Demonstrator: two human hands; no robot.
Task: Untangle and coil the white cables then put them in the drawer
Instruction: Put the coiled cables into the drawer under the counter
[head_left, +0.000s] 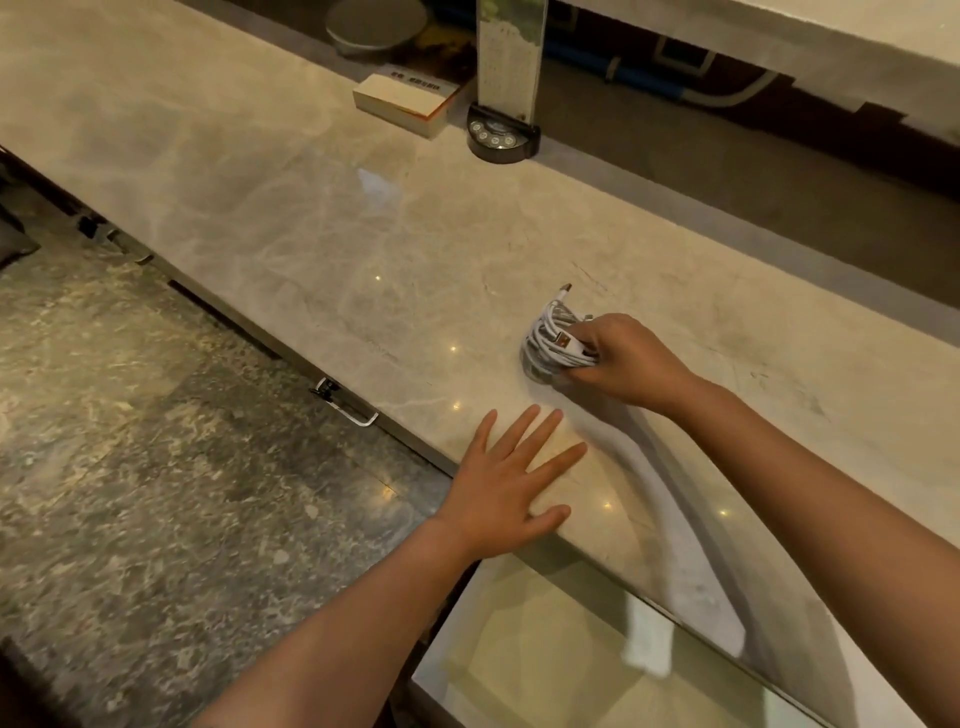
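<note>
Left hand (511, 483) flat (fingers spread) on counter (260, 197); right hand (623, 358) grips coiled cables (548, 340).

Bare forearms, apparently unadorned hands (511, 478)

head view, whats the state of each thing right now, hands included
white cables: coiled into a bundle, gripped on the marble counter
right hand: gripping the bundle
left hand: flat on the counter edge, fingers spread
drawer: open
book: closed, lying flat
</note>
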